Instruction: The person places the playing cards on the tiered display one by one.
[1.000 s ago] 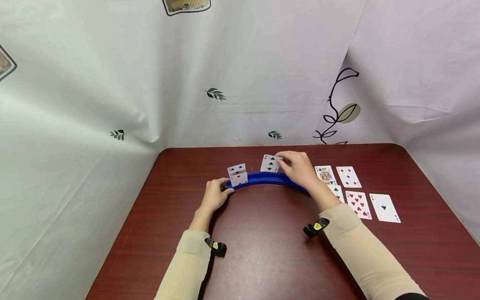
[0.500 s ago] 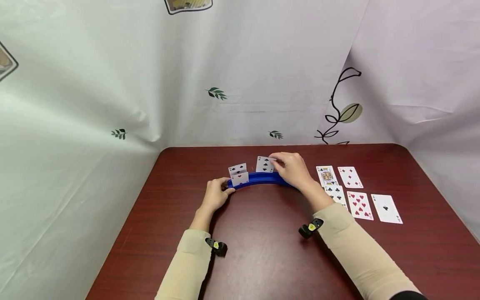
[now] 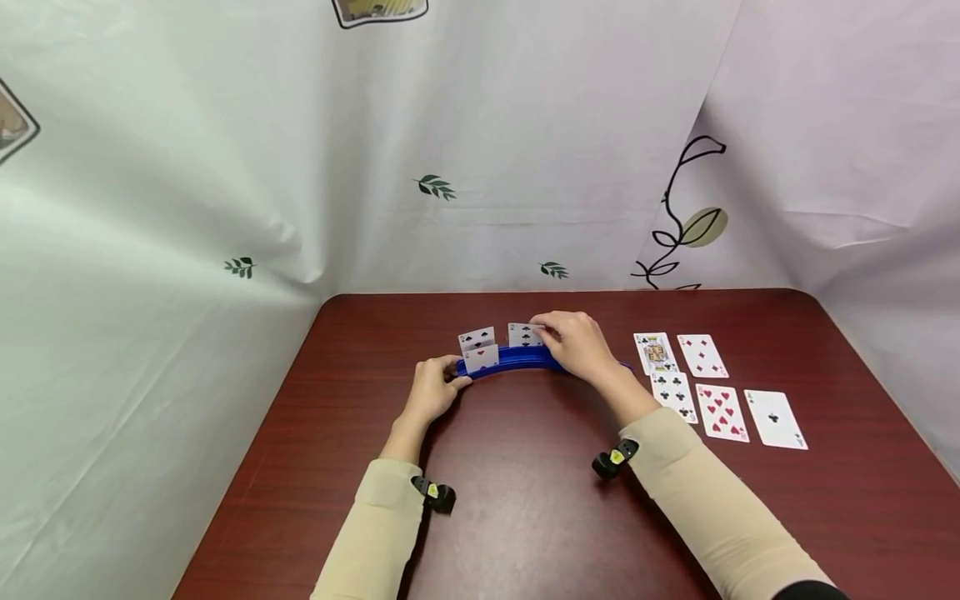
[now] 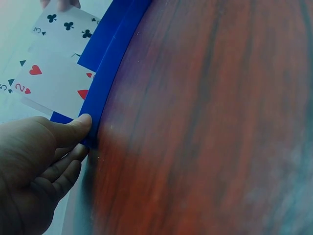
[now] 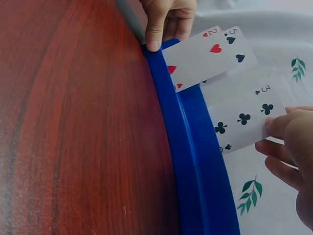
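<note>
My left hand grips the left end of a blue curved card holder, thumb on its front edge. In that end stand a two of hearts in the front slot and a five of spades behind it. With thumb and fingers, my right hand pinches the outer edge of a three of clubs. This card's lower edge meets the rear part of the holder, to the right of the other two cards. The right hand covers part of the holder in the head view.
On the brown table, right of the holder, several cards lie face up: a king, a diamond card, a club card, a heart card and an ace of clubs. White cloth hangs behind the table.
My right hand has moved left and down with the three of clubs, bringing it lower against the holder and closer to the other two cards. The left hand has stayed put.
</note>
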The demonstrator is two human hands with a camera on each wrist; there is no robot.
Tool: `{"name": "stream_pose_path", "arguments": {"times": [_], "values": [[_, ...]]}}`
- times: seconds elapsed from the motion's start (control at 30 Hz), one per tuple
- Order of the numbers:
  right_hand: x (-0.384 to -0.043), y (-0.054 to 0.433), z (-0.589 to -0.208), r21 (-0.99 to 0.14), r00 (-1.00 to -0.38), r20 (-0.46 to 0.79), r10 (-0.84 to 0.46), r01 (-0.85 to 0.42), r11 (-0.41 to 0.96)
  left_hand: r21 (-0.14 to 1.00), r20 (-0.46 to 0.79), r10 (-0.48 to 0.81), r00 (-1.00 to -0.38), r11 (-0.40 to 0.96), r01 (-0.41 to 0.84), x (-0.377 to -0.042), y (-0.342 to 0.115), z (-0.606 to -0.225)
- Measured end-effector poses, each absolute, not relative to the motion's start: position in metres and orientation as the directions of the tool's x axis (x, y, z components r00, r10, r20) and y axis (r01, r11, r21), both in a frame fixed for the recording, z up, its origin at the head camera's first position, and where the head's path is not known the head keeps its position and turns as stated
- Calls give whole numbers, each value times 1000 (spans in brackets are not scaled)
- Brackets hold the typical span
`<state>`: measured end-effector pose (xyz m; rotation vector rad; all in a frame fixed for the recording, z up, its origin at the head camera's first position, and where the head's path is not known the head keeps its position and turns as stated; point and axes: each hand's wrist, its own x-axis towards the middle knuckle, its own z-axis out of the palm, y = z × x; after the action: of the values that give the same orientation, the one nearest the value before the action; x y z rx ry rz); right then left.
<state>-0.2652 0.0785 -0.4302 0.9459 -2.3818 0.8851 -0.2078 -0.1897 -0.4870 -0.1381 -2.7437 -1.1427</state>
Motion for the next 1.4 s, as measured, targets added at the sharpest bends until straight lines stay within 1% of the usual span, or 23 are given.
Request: {"name": "stream_pose_path", "arguments": {"times": [0.13, 0.3, 0.6, 0.87, 1.0, 1.23, 1.4], "values": [[-265, 81, -432, -413, -688, 541, -484, -719, 559, 695, 199, 28, -980, 701, 161, -208, -189, -487], [-263, 88, -433, -440, -719, 493, -489, -691, 573, 696, 202, 32, -979, 698, 166, -209, -189, -487], [-261, 105, -438, -479, -744, 469, -476, -667, 570, 677, 222, 39, -974, 713, 183, -211, -190, -488], [-257, 124, -437, -489, -751, 479, -454, -658, 572, 681, 209, 35, -977, 712, 171, -210, -189, -488], [-256, 134, -440, -475, -757, 482, -441, -649, 595, 678, 205, 33, -978, 716, 167, -210, -189, -489], [-254, 150, -447, -459, -749, 509, -425, -653, 602, 678, 213, 26, -977, 716, 167, -208, -190, -488], [-250, 158, -449, -476, -760, 508, -405, -640, 604, 671, 211, 30, -977, 722, 168, -208, -190, -488]]}}
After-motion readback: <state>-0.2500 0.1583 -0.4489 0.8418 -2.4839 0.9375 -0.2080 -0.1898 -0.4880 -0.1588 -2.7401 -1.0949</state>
